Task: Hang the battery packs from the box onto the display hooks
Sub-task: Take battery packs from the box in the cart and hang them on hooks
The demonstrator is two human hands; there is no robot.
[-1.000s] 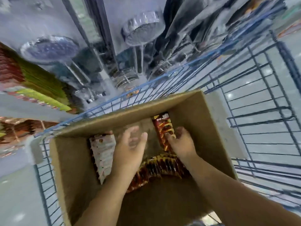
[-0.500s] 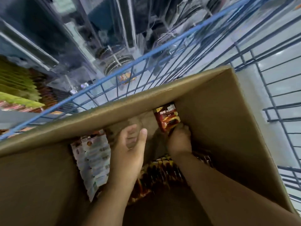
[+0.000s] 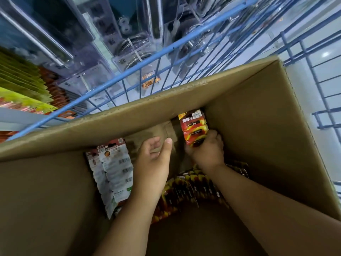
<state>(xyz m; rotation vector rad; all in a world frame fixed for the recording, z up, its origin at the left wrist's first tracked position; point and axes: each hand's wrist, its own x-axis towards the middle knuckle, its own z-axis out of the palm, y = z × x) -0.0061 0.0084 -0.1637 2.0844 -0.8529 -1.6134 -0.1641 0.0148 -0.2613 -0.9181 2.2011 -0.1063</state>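
Now | right hand (image 3: 206, 152) grip pinching red battery packs (image 3: 193, 128) | left hand (image 3: 153, 159) spread, empty

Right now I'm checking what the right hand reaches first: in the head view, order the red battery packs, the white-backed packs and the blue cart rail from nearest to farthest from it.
From the right hand:
1. Red battery packs, gripped at the box's far wall.
2. White-backed packs, left side of the box, beyond the left hand.
3. Blue cart rail, outside the box, upper left.

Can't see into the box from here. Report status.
Right hand grips red packs at the box far wall. Left hand open, holding nothing. Nothing in the way.
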